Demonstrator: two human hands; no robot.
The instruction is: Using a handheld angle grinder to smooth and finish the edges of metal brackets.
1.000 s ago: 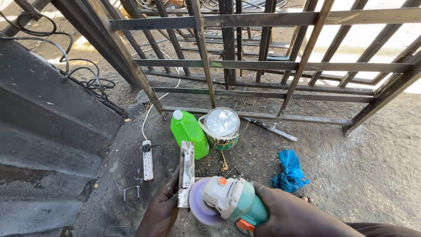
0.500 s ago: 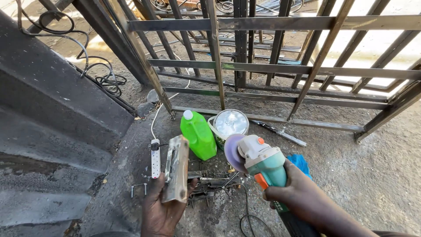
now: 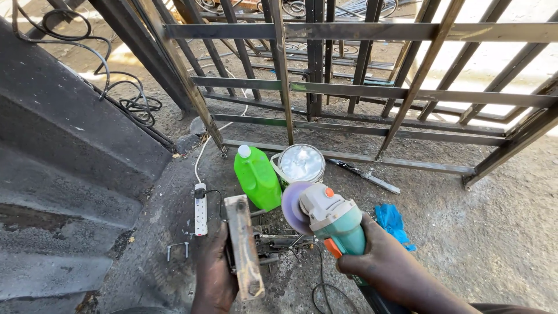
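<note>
Between hands, small gap: left hand (image 3: 214, 273) grips metal bar (image 3: 244, 247), long axis pointing away; right hand (image 3: 381, 261) clutches angle grinder (image 3: 325, 218), disc facing bar's upper end.

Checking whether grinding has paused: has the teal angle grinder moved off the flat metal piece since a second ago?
Yes. The teal angle grinder has lifted right, off the flat metal piece, toward the blue rag.

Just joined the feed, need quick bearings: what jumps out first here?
The teal angle grinder in the right hand, centre foreground, beside the rusty metal piece held upright in the left hand. Behind them stand a bright green jug and a shiny-lidded tin before the metal gate.
</note>
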